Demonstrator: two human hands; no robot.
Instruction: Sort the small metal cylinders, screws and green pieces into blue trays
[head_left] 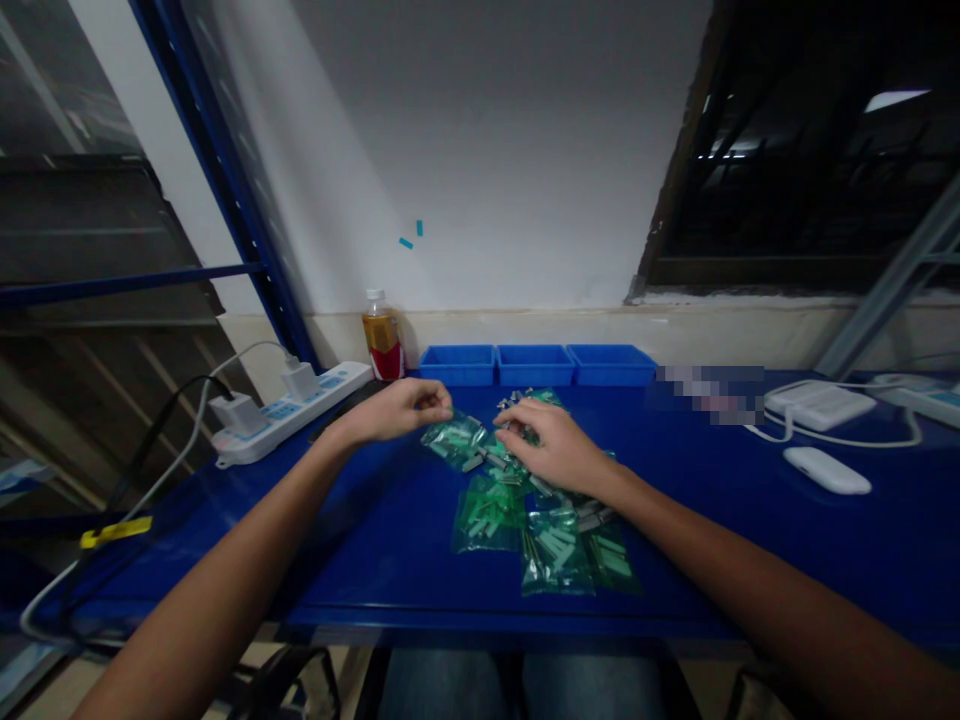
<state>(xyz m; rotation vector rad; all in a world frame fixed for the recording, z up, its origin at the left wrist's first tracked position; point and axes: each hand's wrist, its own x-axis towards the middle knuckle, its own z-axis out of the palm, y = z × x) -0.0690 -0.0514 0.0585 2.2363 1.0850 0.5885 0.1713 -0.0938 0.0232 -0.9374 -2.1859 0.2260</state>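
Note:
My left hand [409,410] is closed, thumb and fingers pinched at the upper edge of a small green-tinted clear plastic bag [454,440] with pale strip-like pieces inside. To its right, my right hand [553,442] reaches over a pile of loose small grey metal pieces [499,462], thumb and fingertips a little apart; I see nothing held between them. Nearer the table's front lie more such bags: a green one [489,515], a clear one with thin rods and pale strips [556,552], and another [611,558]. My right hand hides part of the pile.
Three blue trays [459,368] stand in a row against the wall. A drink bottle [383,338] is left of them, beside a white power strip [300,408] with plugs and cables. At right lie a white adapter [821,405] and a white rounded case [826,470] on the blue table [360,560].

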